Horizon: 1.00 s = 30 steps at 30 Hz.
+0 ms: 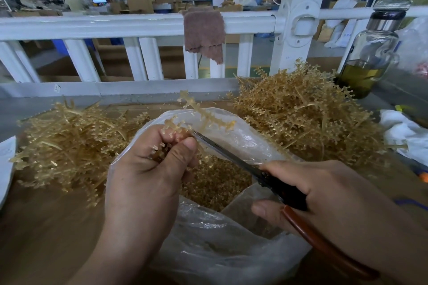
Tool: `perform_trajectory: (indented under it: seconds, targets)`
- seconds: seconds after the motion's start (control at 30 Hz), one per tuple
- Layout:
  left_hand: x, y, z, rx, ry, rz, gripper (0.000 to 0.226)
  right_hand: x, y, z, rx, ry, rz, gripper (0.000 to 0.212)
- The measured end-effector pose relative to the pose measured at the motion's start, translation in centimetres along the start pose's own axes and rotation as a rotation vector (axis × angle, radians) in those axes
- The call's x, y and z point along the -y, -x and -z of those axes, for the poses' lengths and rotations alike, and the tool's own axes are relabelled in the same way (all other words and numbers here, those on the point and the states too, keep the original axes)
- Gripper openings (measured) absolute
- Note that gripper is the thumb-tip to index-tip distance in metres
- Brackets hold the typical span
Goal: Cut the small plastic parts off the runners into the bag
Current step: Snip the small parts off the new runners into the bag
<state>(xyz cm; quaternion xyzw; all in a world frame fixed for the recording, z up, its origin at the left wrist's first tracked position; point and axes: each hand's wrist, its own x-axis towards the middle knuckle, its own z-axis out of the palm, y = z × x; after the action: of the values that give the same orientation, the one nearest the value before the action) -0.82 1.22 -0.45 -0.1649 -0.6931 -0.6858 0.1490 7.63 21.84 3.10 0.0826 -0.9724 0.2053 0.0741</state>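
Runner (203,115) being cut is a sprig of amber plastic held over the bag's mouth in the middle of the frame. The left hand (148,169) is curled tight round its lower end, with more sprigs bunched in the fist. The right hand (324,187) is wrapped round the red-brown handles of the scissors (231,157). The blades look nearly closed, with the tip right at the runner and just beside the left fingertips.

That's the main worry imo: with the tip that near the fingers, a snip a hair off bites skin instead of plastic.

Second thing, the runner's far end looks to poke out past the back rim of the bag (231,250). Parts cut off up there could drop onto the table (46,227), or into the left pile (69,146) or the right pile (301,118) of runners, and good luck finding them in there.

The bag is floppy clear film, nobody's holding it, and there's a good heap of cut parts (217,180) inside. A bump from either wrist could fold the rim in or tip it.

The glass bottle (368,53) at the right edge stands well apart from all this, so it's probably fine.
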Motion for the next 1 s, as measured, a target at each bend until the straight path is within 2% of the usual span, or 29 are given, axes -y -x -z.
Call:
perform_trajectory:
  seconds: [0.17, 0.53, 1.0]
  targets:
    - [0.12, -0.07, 0.05, -0.029, -0.012, -0.013, 0.008, -0.09, -0.05, 0.03, -0.005, 0.02, 0.007, 0.055]
    - [0.44, -0.28, 0.05, 0.002, 0.025, -0.041, 0.014, -0.37, -0.16, -0.29, -0.047, 0.018, 0.048, 0.049]
    - [0.2, -0.02, 0.18, -0.008, -0.021, -0.007, 0.01, -0.28, -0.28, -0.17, -0.067, 0.066, 0.058, 0.046]
